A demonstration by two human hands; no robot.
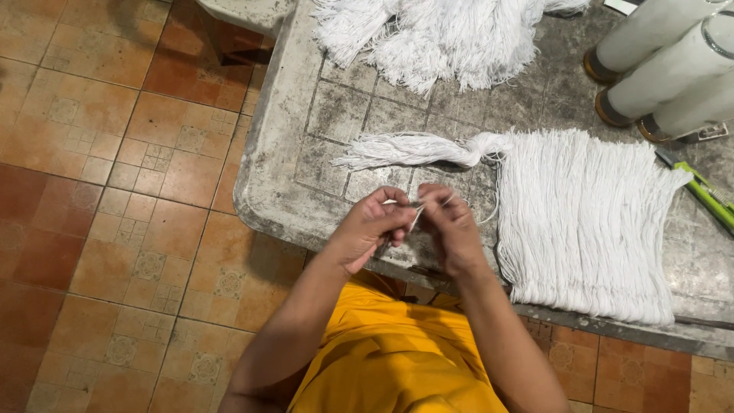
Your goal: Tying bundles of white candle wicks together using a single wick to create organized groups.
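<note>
White yarn cones [673, 69] and a green utility knife [707, 195] lie on the grey table [290, 191] above a tiled floor [99, 191].

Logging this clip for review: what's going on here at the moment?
A person in a yellow garment stands at a worn grey table. The left hand and right hand pinch a thin white string between them. A tied white yarn bundle and a flat sheet of white strands lie just beyond.
</note>
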